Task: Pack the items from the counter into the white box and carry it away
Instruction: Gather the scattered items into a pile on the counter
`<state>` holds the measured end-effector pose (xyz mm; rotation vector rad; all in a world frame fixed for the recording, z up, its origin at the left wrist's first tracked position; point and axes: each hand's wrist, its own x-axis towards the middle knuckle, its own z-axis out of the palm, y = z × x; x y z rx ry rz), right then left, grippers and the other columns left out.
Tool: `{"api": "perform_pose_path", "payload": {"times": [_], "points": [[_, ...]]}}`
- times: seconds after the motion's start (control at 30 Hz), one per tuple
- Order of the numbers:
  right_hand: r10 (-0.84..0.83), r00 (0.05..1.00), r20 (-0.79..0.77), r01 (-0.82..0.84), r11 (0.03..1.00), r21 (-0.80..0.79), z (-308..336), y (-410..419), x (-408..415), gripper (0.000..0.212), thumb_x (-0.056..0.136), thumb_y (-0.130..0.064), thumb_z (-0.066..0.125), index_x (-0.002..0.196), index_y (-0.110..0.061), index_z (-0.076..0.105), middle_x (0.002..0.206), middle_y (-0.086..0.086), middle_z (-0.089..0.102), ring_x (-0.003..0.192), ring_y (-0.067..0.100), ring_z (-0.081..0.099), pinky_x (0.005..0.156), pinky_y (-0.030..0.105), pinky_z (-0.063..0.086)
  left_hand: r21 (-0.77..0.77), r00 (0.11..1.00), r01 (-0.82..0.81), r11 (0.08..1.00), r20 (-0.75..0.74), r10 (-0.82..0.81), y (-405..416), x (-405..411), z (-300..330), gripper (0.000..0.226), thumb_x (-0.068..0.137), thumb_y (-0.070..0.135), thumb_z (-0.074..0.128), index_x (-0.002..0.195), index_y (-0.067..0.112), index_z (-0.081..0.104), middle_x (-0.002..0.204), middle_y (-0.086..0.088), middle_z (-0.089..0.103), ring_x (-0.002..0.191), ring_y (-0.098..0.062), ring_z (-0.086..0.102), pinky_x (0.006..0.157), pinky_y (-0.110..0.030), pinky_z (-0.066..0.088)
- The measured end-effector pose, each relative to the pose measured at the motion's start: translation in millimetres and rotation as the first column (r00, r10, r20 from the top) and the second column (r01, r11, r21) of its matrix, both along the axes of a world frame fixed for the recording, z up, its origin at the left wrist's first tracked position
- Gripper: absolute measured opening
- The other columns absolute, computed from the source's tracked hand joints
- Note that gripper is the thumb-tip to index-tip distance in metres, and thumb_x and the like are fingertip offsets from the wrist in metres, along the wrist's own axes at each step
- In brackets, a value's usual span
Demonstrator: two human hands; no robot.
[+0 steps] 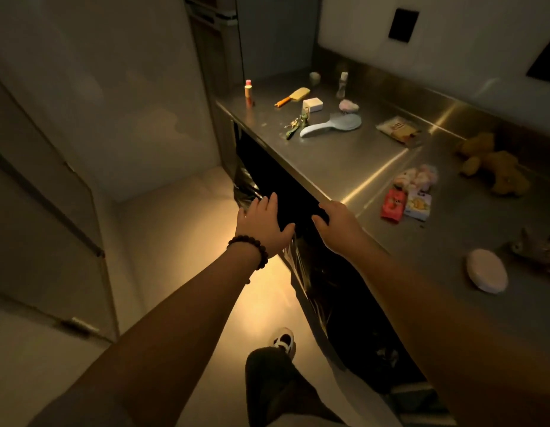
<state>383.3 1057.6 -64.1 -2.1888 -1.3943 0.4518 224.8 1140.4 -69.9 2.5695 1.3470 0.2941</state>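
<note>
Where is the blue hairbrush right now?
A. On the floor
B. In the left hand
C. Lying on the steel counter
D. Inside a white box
C: the blue hairbrush lies flat on the counter beside the keys, while the left hand and right hand hold nothing.

Both arms extended toward dark space under steel counter [344, 155]; left hand [262, 224] flat with fingers spread, right hand [340, 224] reaching below counter edge. Blue hairbrush [332, 125], snack packets [406, 201], white round case [486, 270] scattered on top.
</note>
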Motion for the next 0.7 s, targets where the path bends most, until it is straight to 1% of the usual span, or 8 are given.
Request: {"api": "perform_pose_path", "payload": {"times": [0.07, 0.2, 0.33, 0.53, 0.63, 0.7], "points": [[-0.036, 0.999, -0.006, 0.036, 0.999, 0.004, -1.9, 37.0, 28.5, 0.038, 0.096, -0.03, 0.049, 0.127, -0.009, 0.054, 0.128, 0.011, 0.053, 0.12, 0.027, 0.049, 0.098, 0.036, 0.039, 0.007, 1.0, 0.031, 0.999, -0.004, -0.031, 39.5, 27.0, 4.1, 0.078, 0.087, 0.055, 0.042, 0.149, 0.017, 0.014, 0.153, -0.004, 0.026, 0.141, -0.024, 0.019, 0.113, -0.049, 0.016], [-0.13, 0.991, 0.001, 0.13, 0.991, 0.026, 5.8, 111.4, 89.3, 0.045, 0.095, -0.028, 0.052, 0.134, -0.005, 0.05, 0.138, 0.016, 0.048, 0.129, 0.028, 0.042, 0.106, 0.033, 0.03, 0.019, 0.991, 0.13, 0.991, -0.014, -0.13, 120.9, 88.8, 18.8, 0.08, 0.086, 0.057, 0.044, 0.149, 0.018, 0.013, 0.154, -0.003, 0.024, 0.142, -0.023, 0.017, 0.115, -0.049, 0.014], [-0.221, 0.975, -0.003, 0.221, 0.974, 0.044, 17.8, 161.8, 138.7, 0.046, 0.095, -0.03, 0.052, 0.135, -0.007, 0.05, 0.141, 0.015, 0.046, 0.13, 0.028, 0.042, 0.105, 0.032, 0.032, 0.025, 0.975, 0.218, 0.976, -0.046, -0.216, 185.9, 151.2, 33.5, 0.08, 0.086, 0.058, 0.042, 0.149, 0.019, 0.013, 0.154, -0.002, 0.023, 0.142, -0.022, 0.017, 0.114, -0.05, 0.013], [-0.362, 0.932, -0.015, 0.362, 0.932, 0.007, 18.5, 186.4, 193.8, 0.048, 0.095, -0.032, 0.051, 0.137, -0.009, 0.048, 0.144, 0.015, 0.043, 0.132, 0.029, 0.041, 0.109, 0.038, 0.033, 0.021, 0.93, 0.366, 0.93, -0.039, -0.366, 231.4, 226.4, 36.0, 0.079, 0.085, 0.058, 0.043, 0.149, 0.019, 0.015, 0.154, -0.002, 0.024, 0.142, -0.022, 0.018, 0.115, -0.049, 0.013], [-0.418, 0.908, 0.006, 0.418, 0.908, -0.023, 18.2, 187.3, 214.2, 0.049, 0.096, -0.031, 0.05, 0.139, -0.009, 0.045, 0.149, 0.015, 0.038, 0.137, 0.03, 0.035, 0.113, 0.04, 0.029, 0.018, 0.901, 0.432, 0.902, -0.049, -0.431, 245.2, 255.9, 34.4, 0.078, 0.087, 0.057, 0.043, 0.149, 0.019, 0.014, 0.154, -0.002, 0.023, 0.142, -0.022, 0.017, 0.114, -0.049, 0.012], [-0.471, 0.882, -0.003, 0.47, 0.882, -0.03, 17.4, 185.2, 224.0, 0.048, 0.096, -0.032, 0.049, 0.14, -0.012, 0.044, 0.149, 0.014, 0.037, 0.137, 0.029, 0.034, 0.113, 0.042, 0.03, 0.004, 0.881, 0.471, 0.882, -0.052, -0.47, 253.1, 273.8, 33.0, 0.078, 0.087, 0.056, 0.043, 0.149, 0.02, 0.012, 0.155, -0.003, 0.022, 0.142, -0.022, 0.017, 0.114, -0.048, 0.011]]}}
